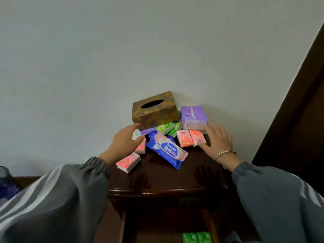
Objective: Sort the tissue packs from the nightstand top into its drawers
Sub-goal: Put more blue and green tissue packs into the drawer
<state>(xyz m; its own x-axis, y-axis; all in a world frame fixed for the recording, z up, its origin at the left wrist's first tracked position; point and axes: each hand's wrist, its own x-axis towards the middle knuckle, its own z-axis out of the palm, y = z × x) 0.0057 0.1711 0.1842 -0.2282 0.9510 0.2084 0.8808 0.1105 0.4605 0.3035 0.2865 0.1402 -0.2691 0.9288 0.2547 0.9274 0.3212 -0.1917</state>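
Left fingers (134, 127): spread and loosely bent, gripping nothing. The tips are just short of the box and hover over the near edge of the pile.
Left hand (125, 144): over two pink packs (128, 161). I cannot tell whether it touches them.
Right fingers (215, 128): straight and fanned, holding nothing. The tips are at the front of the purple pack (193, 117).
Right hand (218, 140): palm down, with the thumb lying along the edge of the pink pair (191, 137). A bracelet (226, 153) is on the wrist.
Between the hands: a blue wipes pack (166, 149) lies slantwise on top of the pile. Beyond it are green packs (166, 128) and a flat purple one, partly tucked under the box.
Box (155, 109): a brown tissue holder, past the left fingertips and against the wall.
Surface (175, 178): dark wood. The whole pile sits at its far end, and the part nearest the person is bare.
Drawer (209, 223): pulled open, below and nearer than both hands. A green pair (196, 238) lies at its front.
Done so far: only that green pair is in the drawer, as far as I can see, so the sorting looks barely begun.
Left to do: nearly everything, that is the pink, green and purple packs and the wipes. No other drawer is in view.
Step in hand: both hands seem to be closing on the pile to pick the next packs, though neither has one yet.
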